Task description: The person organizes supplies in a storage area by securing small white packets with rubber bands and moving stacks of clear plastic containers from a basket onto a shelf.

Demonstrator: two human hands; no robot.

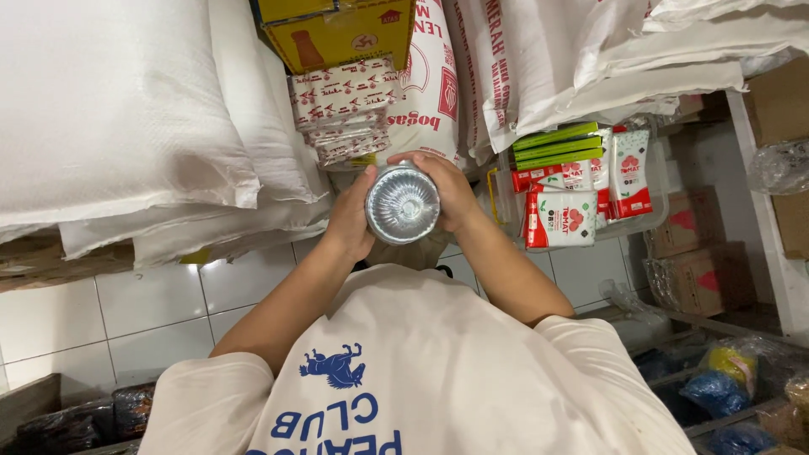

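Both hands, left hand (pixel 350 221) and right hand (pixel 452 192), grasp a shiny ribbed silver metal can (pixel 403 203) held up over the white tiled floor (pixel 152 316); its slick sides could probably slip and fall.

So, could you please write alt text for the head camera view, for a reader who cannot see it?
Seen from above, a person's left hand and right hand hold a shiny ribbed silver container between them, in front of the chest. Around them lie large white sacks, a yellow carton, and a clear bin of red and white packets above a white tiled floor.
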